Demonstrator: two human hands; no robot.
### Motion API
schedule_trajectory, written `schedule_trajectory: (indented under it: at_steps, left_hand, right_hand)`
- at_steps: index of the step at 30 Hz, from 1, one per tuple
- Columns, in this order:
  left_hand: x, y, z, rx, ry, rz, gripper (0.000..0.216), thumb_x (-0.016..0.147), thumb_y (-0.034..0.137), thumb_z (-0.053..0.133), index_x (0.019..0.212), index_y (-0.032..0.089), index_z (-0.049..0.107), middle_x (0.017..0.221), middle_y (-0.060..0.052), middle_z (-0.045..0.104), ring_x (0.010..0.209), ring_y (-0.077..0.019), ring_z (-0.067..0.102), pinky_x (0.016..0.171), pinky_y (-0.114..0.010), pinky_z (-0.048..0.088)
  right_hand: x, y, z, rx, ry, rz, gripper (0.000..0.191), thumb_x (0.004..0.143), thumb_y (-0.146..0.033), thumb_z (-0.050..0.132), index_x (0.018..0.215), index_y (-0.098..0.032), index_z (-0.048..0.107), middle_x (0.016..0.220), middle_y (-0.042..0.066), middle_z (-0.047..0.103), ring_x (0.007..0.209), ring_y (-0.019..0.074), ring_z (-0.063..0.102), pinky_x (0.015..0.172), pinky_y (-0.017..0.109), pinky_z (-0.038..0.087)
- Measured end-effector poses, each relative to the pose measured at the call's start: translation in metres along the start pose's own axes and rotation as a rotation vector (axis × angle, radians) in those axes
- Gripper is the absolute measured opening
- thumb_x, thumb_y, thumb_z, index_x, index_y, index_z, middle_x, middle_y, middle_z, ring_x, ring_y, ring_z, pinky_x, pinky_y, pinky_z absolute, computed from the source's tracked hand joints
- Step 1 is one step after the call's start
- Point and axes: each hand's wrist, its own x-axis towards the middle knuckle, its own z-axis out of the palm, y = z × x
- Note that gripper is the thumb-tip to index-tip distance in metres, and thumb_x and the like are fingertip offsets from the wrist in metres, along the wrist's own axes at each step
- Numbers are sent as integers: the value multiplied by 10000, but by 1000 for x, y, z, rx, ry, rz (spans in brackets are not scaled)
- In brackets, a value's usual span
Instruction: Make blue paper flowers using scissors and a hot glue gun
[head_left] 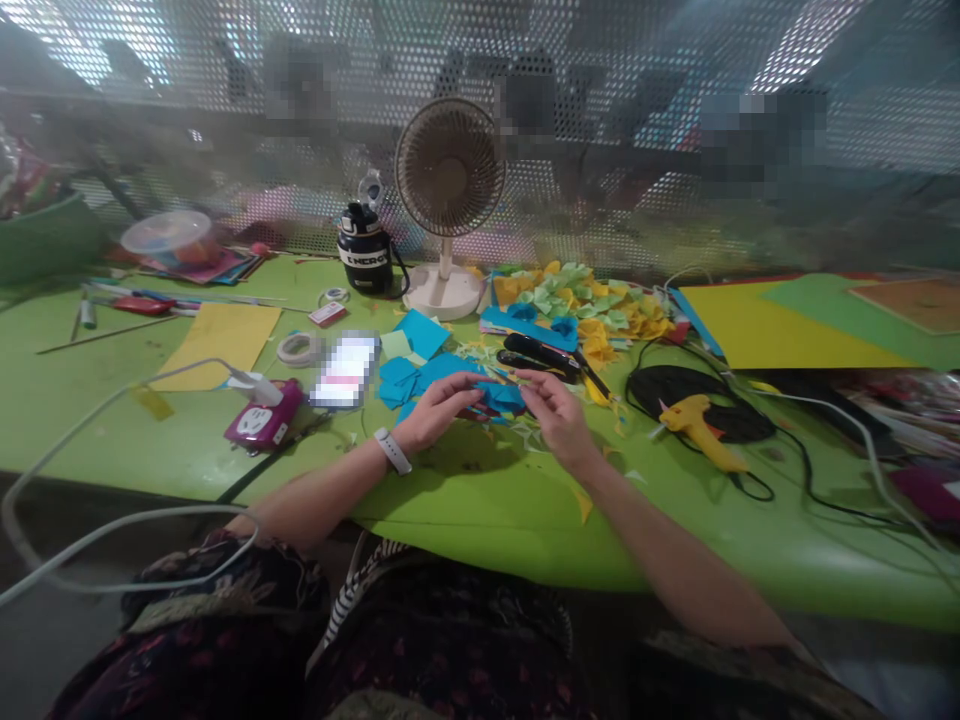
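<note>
My left hand [442, 405], with a white band on its wrist, is closed at the left side of a folded blue paper piece [501, 397]. My right hand [553, 412] pinches at the right side of this piece, thumb and fingers together. Both hands are just above the green table. Several loose blue paper sheets [405, 380] lie left of and behind my left hand. Beyond my right hand lies a black stapler [541, 357]. Small paper scraps are scattered under and around the hands.
Behind stand a fan [450, 180], a dark bottle [364, 255] and a heap of yellow and green paper flowers [592, 300]. A yellow glue gun [701, 430] lies right, by a coiled black cable. Left are a lit phone [345, 370], tape roll [298, 348] and purple power strip [264, 418].
</note>
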Motion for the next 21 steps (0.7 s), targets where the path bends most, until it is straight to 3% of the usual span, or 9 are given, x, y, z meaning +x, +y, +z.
schedule_trajectory:
  at_steps: [3, 8, 11, 21]
  left_hand:
    - [-1, -1, 1, 74, -18, 54, 425, 822, 449, 729, 1128, 158, 680, 949, -70, 736, 805, -170, 714, 767, -296, 584]
    - [-1, -4, 3, 221, 11, 154, 383, 868, 382, 687, 1183, 166, 665, 817, -29, 693, 754, -141, 666, 752, -287, 580]
    - [-1, -7, 2, 312, 63, 203, 304, 877, 341, 674, 1120, 161, 698, 896, -45, 704, 760, -126, 636, 729, -259, 557]
    - [0, -9, 2, 301, 38, 219, 284, 878, 315, 669, 1107, 149, 695, 939, -70, 733, 770, -125, 651, 721, -251, 544]
  right_hand:
    - [0, 1, 1, -5, 8, -1, 363, 847, -488, 669, 1077, -206, 669, 767, 10, 653, 665, 151, 594, 643, 313, 537]
    - [-2, 4, 3, -3, -2, -3, 346, 853, -471, 661, 1082, -210, 665, 741, 2, 645, 650, 150, 596, 627, 308, 532]
    - [-3, 5, 3, 4, -6, 5, 356, 848, -478, 667, 1085, -212, 665, 735, -2, 639, 647, 150, 598, 619, 306, 530]
    - [-2, 4, 3, 21, -4, 7, 358, 848, -489, 665, 1075, -212, 665, 734, -5, 646, 641, 146, 609, 635, 316, 555]
